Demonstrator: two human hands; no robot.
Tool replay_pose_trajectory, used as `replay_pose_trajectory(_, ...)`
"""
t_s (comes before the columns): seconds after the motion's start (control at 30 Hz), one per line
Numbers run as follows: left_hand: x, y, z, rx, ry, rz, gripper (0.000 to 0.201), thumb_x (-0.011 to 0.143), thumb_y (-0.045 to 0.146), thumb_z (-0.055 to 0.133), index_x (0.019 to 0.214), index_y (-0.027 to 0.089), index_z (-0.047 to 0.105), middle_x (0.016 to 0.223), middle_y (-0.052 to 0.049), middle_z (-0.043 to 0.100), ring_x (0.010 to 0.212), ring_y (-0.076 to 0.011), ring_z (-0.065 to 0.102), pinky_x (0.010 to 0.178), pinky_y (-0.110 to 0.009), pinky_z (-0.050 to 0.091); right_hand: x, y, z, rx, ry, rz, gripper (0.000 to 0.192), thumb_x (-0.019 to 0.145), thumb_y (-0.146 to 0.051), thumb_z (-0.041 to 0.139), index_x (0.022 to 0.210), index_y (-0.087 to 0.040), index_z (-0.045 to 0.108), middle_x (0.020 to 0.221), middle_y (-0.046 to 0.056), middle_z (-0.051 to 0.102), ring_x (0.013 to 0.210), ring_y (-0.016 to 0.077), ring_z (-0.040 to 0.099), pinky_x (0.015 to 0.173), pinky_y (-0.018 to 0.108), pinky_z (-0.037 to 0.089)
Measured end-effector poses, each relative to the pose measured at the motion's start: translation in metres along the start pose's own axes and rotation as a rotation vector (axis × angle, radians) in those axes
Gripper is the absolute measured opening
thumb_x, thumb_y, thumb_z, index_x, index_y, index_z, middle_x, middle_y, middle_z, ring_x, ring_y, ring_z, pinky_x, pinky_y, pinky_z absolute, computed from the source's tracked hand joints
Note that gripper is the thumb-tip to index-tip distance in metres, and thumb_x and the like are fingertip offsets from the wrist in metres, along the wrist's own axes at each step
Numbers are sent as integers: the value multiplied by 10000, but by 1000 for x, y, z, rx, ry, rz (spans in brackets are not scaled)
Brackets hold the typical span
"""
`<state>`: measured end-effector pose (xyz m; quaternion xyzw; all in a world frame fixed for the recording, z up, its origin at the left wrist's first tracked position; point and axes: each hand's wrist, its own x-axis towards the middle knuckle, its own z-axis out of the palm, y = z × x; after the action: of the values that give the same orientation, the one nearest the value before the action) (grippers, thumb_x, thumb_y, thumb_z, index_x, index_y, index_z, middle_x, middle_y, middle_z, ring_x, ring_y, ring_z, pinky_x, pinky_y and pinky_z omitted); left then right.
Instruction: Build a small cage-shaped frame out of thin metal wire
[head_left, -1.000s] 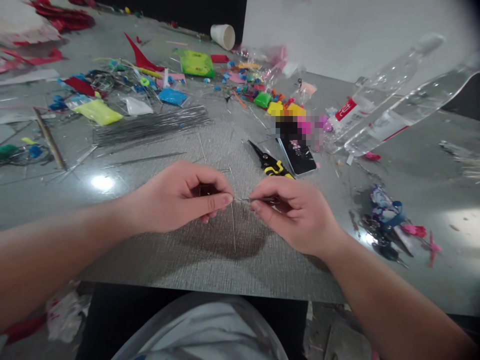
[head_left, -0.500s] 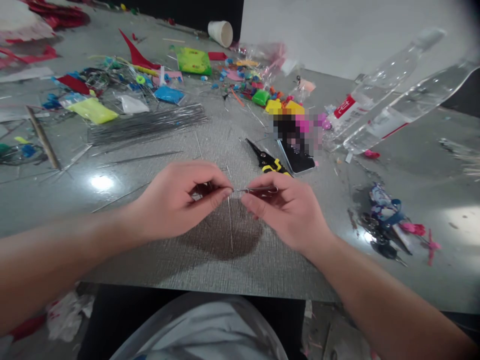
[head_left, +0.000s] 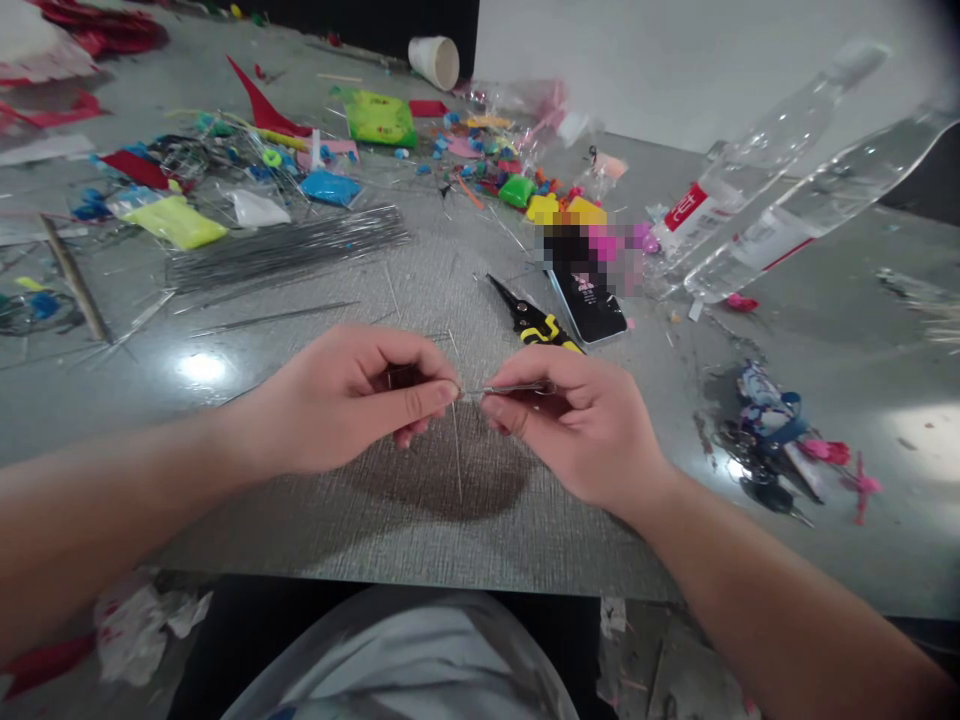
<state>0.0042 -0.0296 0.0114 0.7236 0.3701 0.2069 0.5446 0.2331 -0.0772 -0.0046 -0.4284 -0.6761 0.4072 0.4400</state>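
Observation:
My left hand (head_left: pixel 352 400) and my right hand (head_left: pixel 581 420) meet over the near middle of the grey table (head_left: pixel 450 520). Both pinch a short piece of thin metal wire (head_left: pixel 506 388) that spans the gap between thumb and fingertips. A second thin wire (head_left: pixel 455 440) lies on the table just under the gap and points toward me. Black pliers with yellow grips (head_left: pixel 532 322) lie right behind my right hand.
A bundle of straight wires (head_left: pixel 285 248) lies at the back left. Coloured clay packets and scraps (head_left: pixel 375 120) crowd the far side. A phone (head_left: pixel 592 300), two plastic bottles (head_left: pixel 757 200), a paper cup (head_left: pixel 433 60) and a keyring bundle (head_left: pixel 772 445) are to the right.
The hands stay together on the wire, fingers shifting slightly as they work it. The view has tilted a little, so the far objects sit lower.

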Motion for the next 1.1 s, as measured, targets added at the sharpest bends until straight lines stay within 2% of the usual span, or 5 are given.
replay_pose_trajectory(0.17,4,-4,-2,-229,-122,-111,193,953,263,650,785,175,685,592,33,585,495,-63,534,450,-147,439,2,-5,-5,-128,-37,-180,49,909,-155,728,898,-202,730,848,12,743,774,131,684,723,279,545)
replay_pose_trajectory(0.37,6,-11,0,-380,-73,-136,153,932,268,684,806,182,688,663,11,621,537,-71,559,451,-143,442,2,-5,-2,74,-58,107,140,910,-305,754,983,-193,714,821,20,740,697,138,686,619,268,566)
replay_pose_trajectory(0.53,7,-11,1,-440,-110,-185,147,925,243,694,793,177,698,627,16,598,526,-62,532,446,-130,421,1,-4,-1,107,-67,165,128,937,-277,717,1028,-187,712,793,13,730,644,121,670,604,260,566)
replay_pose_trajectory(0.9,2,-7,1,-676,-284,-412,154,843,287,762,752,178,701,621,9,573,463,-49,440,368,-130,315,0,-2,-8,-130,-107,-397,220,950,-76,564,997,-236,708,917,38,762,847,169,721,749,323,598)
replay_pose_trajectory(1.1,3,-10,2,-708,-221,-361,171,861,303,755,765,185,677,672,2,583,554,-76,524,467,-159,430,3,2,-4,-82,-92,-296,81,959,-165,640,1003,-216,685,909,34,727,818,148,689,744,296,576)
